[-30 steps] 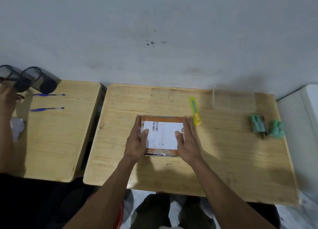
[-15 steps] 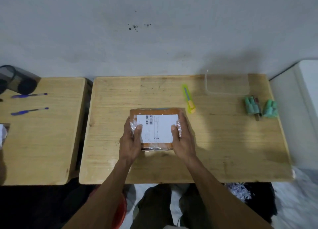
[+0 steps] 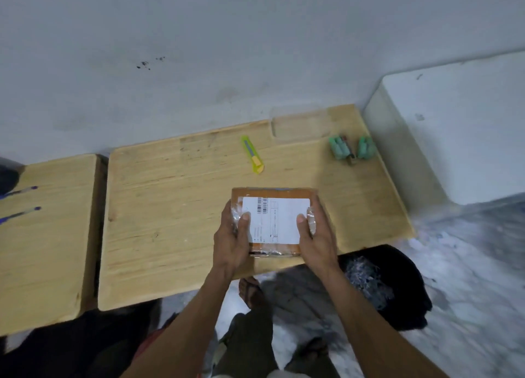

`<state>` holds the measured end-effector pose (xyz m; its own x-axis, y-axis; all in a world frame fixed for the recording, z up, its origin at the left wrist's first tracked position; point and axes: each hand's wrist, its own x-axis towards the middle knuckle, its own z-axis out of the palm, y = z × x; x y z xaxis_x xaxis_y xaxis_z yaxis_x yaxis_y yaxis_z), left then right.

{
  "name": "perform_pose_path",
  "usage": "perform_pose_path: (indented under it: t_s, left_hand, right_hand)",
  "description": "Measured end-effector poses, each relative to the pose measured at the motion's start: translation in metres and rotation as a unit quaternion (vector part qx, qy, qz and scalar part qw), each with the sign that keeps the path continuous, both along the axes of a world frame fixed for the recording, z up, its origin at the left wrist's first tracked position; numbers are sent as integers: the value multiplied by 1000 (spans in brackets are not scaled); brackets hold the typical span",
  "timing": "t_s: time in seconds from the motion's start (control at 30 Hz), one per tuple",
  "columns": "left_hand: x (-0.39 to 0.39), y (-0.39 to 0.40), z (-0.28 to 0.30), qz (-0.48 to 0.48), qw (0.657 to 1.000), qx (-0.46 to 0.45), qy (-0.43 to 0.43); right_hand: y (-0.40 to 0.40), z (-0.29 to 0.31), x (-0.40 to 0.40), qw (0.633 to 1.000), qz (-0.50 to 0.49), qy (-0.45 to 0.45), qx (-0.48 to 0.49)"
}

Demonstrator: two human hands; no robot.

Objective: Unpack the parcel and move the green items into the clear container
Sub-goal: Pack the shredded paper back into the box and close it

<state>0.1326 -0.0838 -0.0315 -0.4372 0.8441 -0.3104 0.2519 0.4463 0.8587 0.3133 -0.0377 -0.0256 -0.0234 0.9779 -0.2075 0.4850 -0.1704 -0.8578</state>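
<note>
Parcel, a flat brown cardboard box wrapped in clear tape (image 3: 274,221), sits at the wooden desk's (image 3: 170,207) near edge, its white shipping label (image 3: 277,220) showing a barcode; the print is too small to read. Left hand (image 3: 233,240) and right hand (image 3: 316,237) clasp its sides, thumbs on the label. Green items (image 3: 350,148) lie at the far right corner beside the clear plastic container (image 3: 299,127); a yellow-green utility knife (image 3: 252,158) lies near the far edge.

Both forearms are bare with no sleeves in view, the left hand (image 3: 233,237) and right hand (image 3: 316,237) wear no gloves, dark olive trousers (image 3: 250,346) cover the legs, and sandals (image 3: 251,292) are on the feet.
</note>
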Motion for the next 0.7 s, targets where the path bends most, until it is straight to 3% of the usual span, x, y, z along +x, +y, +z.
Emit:
perform_pose_path:
  t_s: [0.37, 0.53, 0.7]
  left_hand:
    - [214, -37, 27, -216, 973, 83, 19]
    - [286, -58, 3, -315, 949, 24, -3]
    - [324, -51, -38, -383, 923, -9, 37]
  right_hand:
    - [-108, 24, 215, 977, -210, -20, 11]
    - [-161, 8, 283, 951, -308, -22, -24]
    - [-181, -33, 313, 930, -363, -13, -61]
